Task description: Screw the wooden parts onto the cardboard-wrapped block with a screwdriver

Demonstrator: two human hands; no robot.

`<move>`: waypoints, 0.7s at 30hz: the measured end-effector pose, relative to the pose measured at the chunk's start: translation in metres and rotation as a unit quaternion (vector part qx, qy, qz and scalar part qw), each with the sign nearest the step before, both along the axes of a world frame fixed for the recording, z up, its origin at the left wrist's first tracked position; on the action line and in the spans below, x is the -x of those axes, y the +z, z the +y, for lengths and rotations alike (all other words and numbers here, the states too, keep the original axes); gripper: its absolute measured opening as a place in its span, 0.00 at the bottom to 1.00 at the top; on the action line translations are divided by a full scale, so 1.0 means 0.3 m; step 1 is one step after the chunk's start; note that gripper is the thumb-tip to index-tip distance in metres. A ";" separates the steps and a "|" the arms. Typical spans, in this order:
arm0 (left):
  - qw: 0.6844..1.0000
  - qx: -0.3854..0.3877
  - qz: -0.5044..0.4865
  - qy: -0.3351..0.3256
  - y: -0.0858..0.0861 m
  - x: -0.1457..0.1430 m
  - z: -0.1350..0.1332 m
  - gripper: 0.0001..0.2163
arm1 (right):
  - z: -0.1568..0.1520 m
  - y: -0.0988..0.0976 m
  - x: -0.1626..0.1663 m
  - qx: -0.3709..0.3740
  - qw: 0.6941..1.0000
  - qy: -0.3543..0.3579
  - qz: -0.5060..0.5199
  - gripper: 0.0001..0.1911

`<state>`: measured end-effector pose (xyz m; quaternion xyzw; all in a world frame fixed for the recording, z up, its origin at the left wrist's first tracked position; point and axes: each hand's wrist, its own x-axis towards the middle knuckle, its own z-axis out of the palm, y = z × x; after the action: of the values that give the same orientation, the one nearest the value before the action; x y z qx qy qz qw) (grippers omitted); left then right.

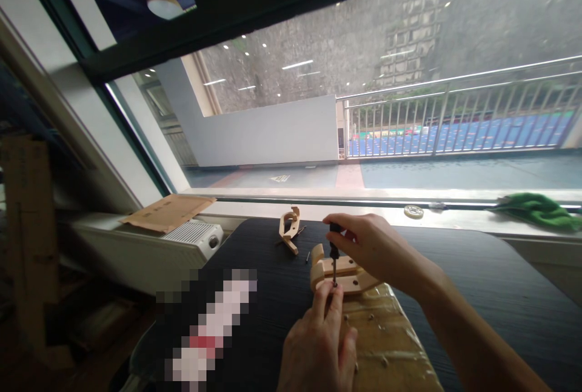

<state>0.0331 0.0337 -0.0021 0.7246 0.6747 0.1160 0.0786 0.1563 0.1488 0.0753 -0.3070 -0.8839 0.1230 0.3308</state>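
My right hand is closed round the black handle of a small screwdriver, held upright with its tip down on a light wooden piece. My left hand is closed too, with its fingertips pinched at the screwdriver's tip on that piece; what they pinch is too small to make out. The wooden piece rests partly on a brown taped cardboard sheet on the black table. A second wooden piece lies farther back on the table.
A blurred-out object lies at the table's left. A white radiator with a cardboard piece on top stands to the left. On the window sill lie a green cloth and a small round object.
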 end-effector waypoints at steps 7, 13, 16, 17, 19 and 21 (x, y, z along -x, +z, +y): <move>1.000 -0.015 0.002 -0.004 -0.005 0.000 0.002 0.25 | -0.028 0.025 -0.017 -0.013 0.999 -0.001 -0.040 0.16; 1.000 -0.008 -0.004 0.000 0.005 -0.002 0.007 0.25 | -0.029 0.029 -0.016 0.010 0.998 0.057 -0.012 0.12; 1.000 -0.003 -0.007 0.003 0.009 -0.003 0.007 0.25 | -0.017 0.018 -0.005 0.014 0.999 0.041 0.000 0.09; 1.000 -0.002 -0.007 0.004 0.009 -0.004 0.007 0.25 | -0.014 0.015 -0.002 0.013 1.000 0.029 0.000 0.09; 1.000 -0.003 -0.008 0.004 0.008 -0.004 0.006 0.25 | -0.011 0.011 0.002 0.014 1.000 0.004 -0.002 0.09; 1.000 -0.006 -0.009 0.004 0.004 -0.003 0.004 0.25 | -0.014 0.012 0.003 0.017 1.000 -0.011 -0.006 0.09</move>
<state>0.0341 0.0350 -0.0008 0.7213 0.6762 0.1268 0.0793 0.1553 0.1446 0.0789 -0.3226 -0.8802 0.1326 0.3219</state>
